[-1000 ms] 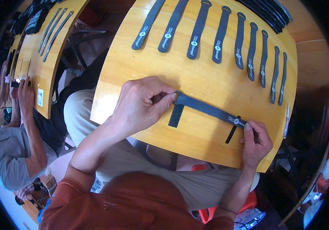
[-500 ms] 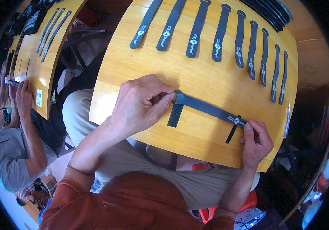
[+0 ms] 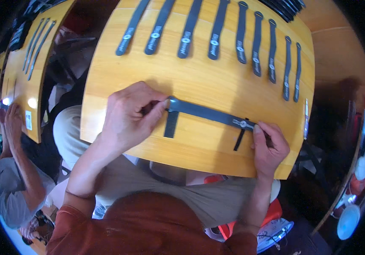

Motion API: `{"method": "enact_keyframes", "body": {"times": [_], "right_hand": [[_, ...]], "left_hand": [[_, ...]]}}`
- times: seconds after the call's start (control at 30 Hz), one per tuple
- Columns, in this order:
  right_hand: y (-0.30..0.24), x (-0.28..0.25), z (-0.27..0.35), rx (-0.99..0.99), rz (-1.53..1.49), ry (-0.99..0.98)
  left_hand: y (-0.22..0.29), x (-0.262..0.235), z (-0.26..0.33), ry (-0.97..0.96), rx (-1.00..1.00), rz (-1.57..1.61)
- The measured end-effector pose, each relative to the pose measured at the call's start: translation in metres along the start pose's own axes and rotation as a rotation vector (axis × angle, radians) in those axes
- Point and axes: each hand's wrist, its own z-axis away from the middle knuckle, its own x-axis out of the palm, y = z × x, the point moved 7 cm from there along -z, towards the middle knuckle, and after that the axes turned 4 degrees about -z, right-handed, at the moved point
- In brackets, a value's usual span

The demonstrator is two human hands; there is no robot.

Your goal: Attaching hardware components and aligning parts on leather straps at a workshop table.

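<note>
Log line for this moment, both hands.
left hand: pinching dark strap end | right hand: pressing other end | surface: wooden board

Sunlit yellow wooden board (image 3: 199, 80), similar board (image 3: 21, 85) at left

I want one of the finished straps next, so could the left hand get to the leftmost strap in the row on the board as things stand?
Probably yes. The left hand pinches one end of the dark strap, and only bare board lies between it and the leftmost strap.
</note>
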Motion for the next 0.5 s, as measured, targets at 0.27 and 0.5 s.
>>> {"method": "enact_keyframes", "body": {"times": [0.27,0.5], "right_hand": [[-0.005,0.006,-0.002,-0.032,0.035,-0.014],[-0.013,0.005,-0.004,-0.151,0.076,-0.012]], "left_hand": [[0.005,-0.002,0.000,-0.022,-0.087,-0.001],[0.006,-0.001,0.000,-0.036,-0.093,0.005]]}}
